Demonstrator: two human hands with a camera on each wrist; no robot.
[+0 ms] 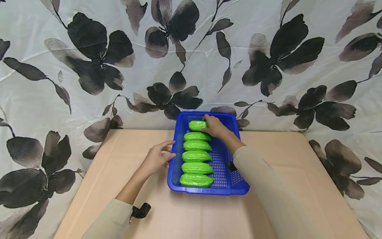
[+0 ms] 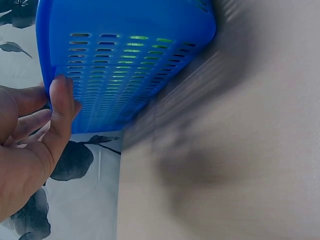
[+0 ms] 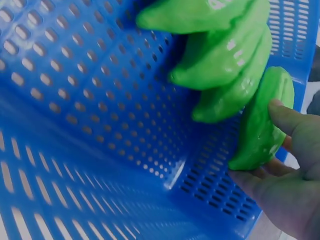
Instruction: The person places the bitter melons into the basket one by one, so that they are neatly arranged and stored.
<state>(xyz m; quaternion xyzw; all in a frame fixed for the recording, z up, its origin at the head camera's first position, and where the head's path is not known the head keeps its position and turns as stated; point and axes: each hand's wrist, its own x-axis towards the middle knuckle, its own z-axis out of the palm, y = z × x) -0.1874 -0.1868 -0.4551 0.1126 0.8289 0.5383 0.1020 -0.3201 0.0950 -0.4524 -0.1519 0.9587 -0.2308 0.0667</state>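
A blue perforated plastic basket [image 1: 222, 162] holds a column of glossy green ridged bitter gourds [image 1: 197, 168], lying crosswise one above another along its left part. My right hand [image 1: 215, 127] reaches into the far end of the basket and grips the farthest bitter gourd [image 3: 265, 120]. In the right wrist view the thumb lies on the gourd's near side, with the fingers partly hidden behind it. My left hand [image 1: 159, 156] is at the basket's left rim. The left wrist view shows its fingers [image 2: 61, 97] on both sides of that rim, pinching it.
The basket is over a light brown tabletop [image 1: 143, 196], its far end overlapping the floral cloth [image 1: 209, 66] behind. A black wrist camera [image 1: 141, 210] is strapped to the left wrist, and another [image 1: 231, 166] shows by the right sleeve over the basket.
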